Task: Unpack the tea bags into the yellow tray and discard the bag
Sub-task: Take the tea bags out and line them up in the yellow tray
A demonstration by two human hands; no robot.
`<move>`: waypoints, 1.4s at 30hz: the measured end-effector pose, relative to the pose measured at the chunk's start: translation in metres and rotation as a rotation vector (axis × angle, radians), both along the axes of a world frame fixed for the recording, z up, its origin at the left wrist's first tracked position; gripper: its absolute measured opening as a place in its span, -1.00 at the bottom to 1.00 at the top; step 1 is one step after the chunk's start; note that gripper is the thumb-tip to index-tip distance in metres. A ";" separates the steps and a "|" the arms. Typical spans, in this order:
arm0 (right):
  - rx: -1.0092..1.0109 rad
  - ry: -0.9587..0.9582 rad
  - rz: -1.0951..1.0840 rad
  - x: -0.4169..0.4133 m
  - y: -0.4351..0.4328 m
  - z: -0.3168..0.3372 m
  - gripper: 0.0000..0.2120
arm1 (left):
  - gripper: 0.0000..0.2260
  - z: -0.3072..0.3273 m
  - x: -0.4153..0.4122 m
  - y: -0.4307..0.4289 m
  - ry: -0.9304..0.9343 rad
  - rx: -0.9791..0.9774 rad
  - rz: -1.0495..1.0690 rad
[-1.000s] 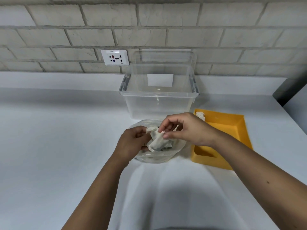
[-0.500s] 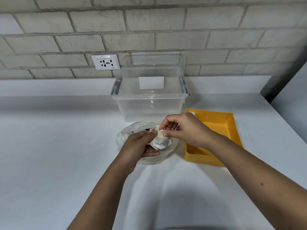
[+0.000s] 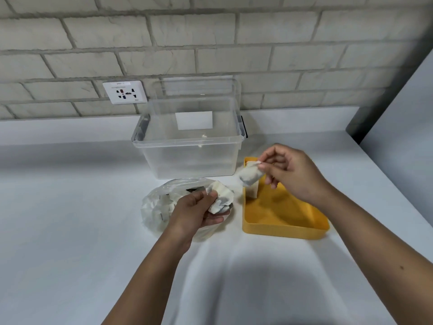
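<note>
A clear plastic bag [image 3: 155, 209] with several white tea bags inside lies on the white counter at the centre. My left hand [image 3: 194, 214] rests at the bag's mouth, fingers closed on a bunch of tea bags [image 3: 221, 198]. To the right, my right hand [image 3: 293, 174] pinches one tea bag [image 3: 249, 175] by its top. That bag hangs over the far left corner of the yellow tray [image 3: 283, 228]. Another tea bag [image 3: 253, 192] stands against the tray's left wall below it.
A large clear plastic bin [image 3: 187, 158] stands just behind the bag and the tray, against the brick wall. A white wall socket [image 3: 125, 92] sits to its left. A grey panel [image 3: 398, 127] bounds the counter on the right.
My right hand has lifted one tea bag out of the plastic bag and carried it right, over the yellow tray's corner. My left hand has stayed at the bag's mouth.
</note>
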State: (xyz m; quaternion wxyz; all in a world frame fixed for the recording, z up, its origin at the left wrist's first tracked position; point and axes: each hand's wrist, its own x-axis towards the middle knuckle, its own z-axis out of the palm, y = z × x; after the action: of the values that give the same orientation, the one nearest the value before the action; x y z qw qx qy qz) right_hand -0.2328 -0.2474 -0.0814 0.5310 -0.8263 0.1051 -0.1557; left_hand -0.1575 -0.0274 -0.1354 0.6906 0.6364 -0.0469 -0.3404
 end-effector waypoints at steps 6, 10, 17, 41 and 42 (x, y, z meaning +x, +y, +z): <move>-0.176 0.300 -0.018 0.001 -0.041 -0.028 -0.93 | -0.83 -0.011 0.012 -0.012 -0.118 0.104 0.018; -0.190 0.421 0.019 0.020 -0.037 -0.061 -0.92 | -0.81 -0.021 0.013 -0.025 -0.182 0.148 -0.012; -0.375 0.346 -0.085 0.053 -0.028 -0.087 -0.91 | -0.77 -0.033 0.013 -0.038 -0.285 0.225 -0.089; -0.038 0.243 -0.120 0.002 0.017 -0.045 -0.74 | -0.83 -0.013 0.005 -0.042 -0.153 0.112 -0.049; -0.058 0.269 -0.151 -0.003 0.022 -0.044 -0.71 | -0.83 -0.010 0.003 -0.043 -0.145 0.101 -0.048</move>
State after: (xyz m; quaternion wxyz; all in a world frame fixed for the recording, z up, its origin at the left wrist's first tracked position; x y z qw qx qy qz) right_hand -0.2357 -0.2258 -0.1256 0.4749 -0.8444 0.2324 -0.0859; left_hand -0.1543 -0.0702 -0.1458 0.6442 0.6920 -0.0951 -0.3117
